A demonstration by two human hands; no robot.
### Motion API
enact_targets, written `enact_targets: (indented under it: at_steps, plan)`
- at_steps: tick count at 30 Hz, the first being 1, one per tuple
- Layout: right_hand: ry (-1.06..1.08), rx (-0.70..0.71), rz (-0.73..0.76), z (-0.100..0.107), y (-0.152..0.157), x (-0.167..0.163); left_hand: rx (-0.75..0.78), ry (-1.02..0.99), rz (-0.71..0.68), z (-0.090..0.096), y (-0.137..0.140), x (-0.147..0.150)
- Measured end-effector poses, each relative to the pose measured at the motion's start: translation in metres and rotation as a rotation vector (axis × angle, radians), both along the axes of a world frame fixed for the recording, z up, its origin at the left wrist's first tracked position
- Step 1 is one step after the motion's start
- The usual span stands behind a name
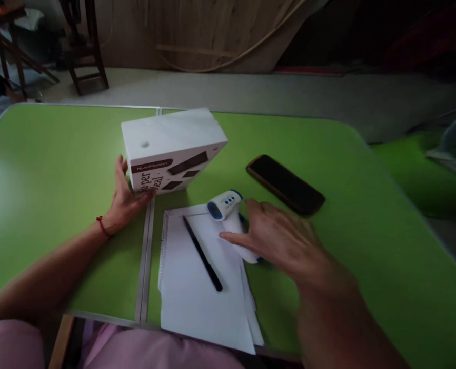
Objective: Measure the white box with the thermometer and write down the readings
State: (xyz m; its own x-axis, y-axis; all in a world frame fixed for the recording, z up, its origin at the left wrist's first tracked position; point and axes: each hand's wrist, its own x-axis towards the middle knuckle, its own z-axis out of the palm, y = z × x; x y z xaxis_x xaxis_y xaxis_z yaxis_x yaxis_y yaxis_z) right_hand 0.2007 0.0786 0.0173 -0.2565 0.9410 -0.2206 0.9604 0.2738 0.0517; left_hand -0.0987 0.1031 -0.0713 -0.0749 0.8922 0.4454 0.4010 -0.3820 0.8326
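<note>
My left hand (126,201) grips a white box (174,132) at its lower left corner, thumb along the front and fingers round the side. The box is tilted and carries brown print reading "NutriMotion" and "Super Meal". Over the handle of a white and blue infrared thermometer (228,207) is my right hand (279,236), slightly blurred, thumb stretched out and apart from the fingers. The thermometer rests at the upper right of some white paper sheets (200,312). A black pen (202,253) lies slantwise on the paper, between my hands.
A dark phone (285,183) lies right of the box, beyond my right hand. The green table (51,154) has a metal seam (146,256) running front to back. Behind it stands a wooden chair (85,56). A green object (408,169) is beyond the right edge.
</note>
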Motion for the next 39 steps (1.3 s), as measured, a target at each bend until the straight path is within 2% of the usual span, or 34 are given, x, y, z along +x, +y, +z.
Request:
enact_targets:
  at_steps: [2, 3, 5, 7, 9, 11, 13, 14, 16, 18, 20, 25, 28, 32, 39]
  plan:
    - [0.023, -0.172, -0.063, 0.000, 0.006, -0.001, -0.023, 0.004, -0.033, 0.000, 0.001, -0.003]
    - [0.041, -0.202, -0.089, -0.001, 0.008, -0.002, -0.028, 0.007, -0.039, 0.001, 0.001, -0.003]
    - [0.078, -0.149, -0.149, -0.005, 0.008, -0.004, -0.030, 0.010, -0.031, 0.004, -0.002, -0.004]
    - [0.172, -0.032, -0.220, -0.010, 0.005, -0.006, -0.070, -0.033, -0.034, 0.007, -0.008, -0.002]
    - [0.406, 0.074, -0.285, -0.012, -0.001, -0.009, -0.153, -0.128, -0.063, 0.011, -0.015, 0.002]
    - [0.765, 0.159, -0.342, -0.009, -0.008, -0.014, -0.229, -0.209, -0.099, 0.017, -0.021, 0.006]
    - [1.130, 0.183, -0.417, -0.003, -0.015, -0.021, -0.258, -0.228, -0.123, 0.025, -0.027, 0.012]
    - [1.283, 0.149, -0.464, 0.001, -0.019, -0.025, -0.263, -0.225, -0.133, 0.028, -0.029, 0.015]
    - [1.518, -0.008, -0.535, 0.007, -0.024, -0.031, -0.284, -0.228, -0.152, 0.034, -0.032, 0.020]
    - [1.661, -0.163, -0.552, 0.010, -0.027, -0.034, -0.309, -0.228, -0.164, 0.037, -0.035, 0.024]
    - [1.681, -0.251, -0.524, 0.010, -0.028, -0.034, -0.328, -0.227, -0.171, 0.038, -0.037, 0.027]
    - [1.507, -0.329, -0.371, 0.008, -0.030, -0.030, -0.356, -0.235, -0.192, 0.040, -0.039, 0.029]
    - [1.438, -0.455, -0.282, 0.013, -0.036, -0.029, -0.363, -0.242, -0.184, 0.040, -0.038, 0.029]
    - [1.306, -0.649, -0.284, 0.019, -0.043, -0.030, -0.361, -0.262, -0.191, 0.037, -0.037, 0.029]
    - [1.311, -0.767, -0.179, 0.005, -0.035, -0.031, -0.330, -0.255, -0.242, 0.039, -0.036, 0.031]
